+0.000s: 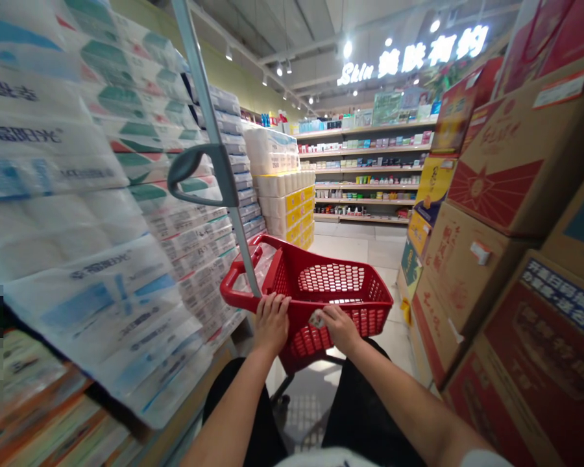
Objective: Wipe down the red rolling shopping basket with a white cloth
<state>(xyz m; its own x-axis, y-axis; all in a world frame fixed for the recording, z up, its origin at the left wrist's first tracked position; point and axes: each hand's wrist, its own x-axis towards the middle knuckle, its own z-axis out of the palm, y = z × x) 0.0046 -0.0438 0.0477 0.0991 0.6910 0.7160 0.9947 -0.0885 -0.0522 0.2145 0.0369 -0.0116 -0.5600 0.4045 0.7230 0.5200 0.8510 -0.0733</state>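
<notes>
A red plastic shopping cart [343,259] with a perforated basket stands in front of me, turned sideways with its handle end to the left. My left hand [272,322] is closed over the near rim, its fingers hooked inward near the foot of a grey metal pole. That pole [202,91] rises from the handle end and carries a dark grey loop grip [226,175]. Beside the same rim, my right hand [339,327] pinches a small white item with a colourful pattern [316,318]; its kind is unclear. The visible basket floor holds nothing I can make out.
Tall stacks of wrapped tissue packs [92,272] line the left side. Toilet roll packs [282,188] stand farther along. Printed cardboard boxes [467,259] are piled close on the right. Shelves of small goods [370,168] cross the far end, beyond a pale tiled floor [353,250].
</notes>
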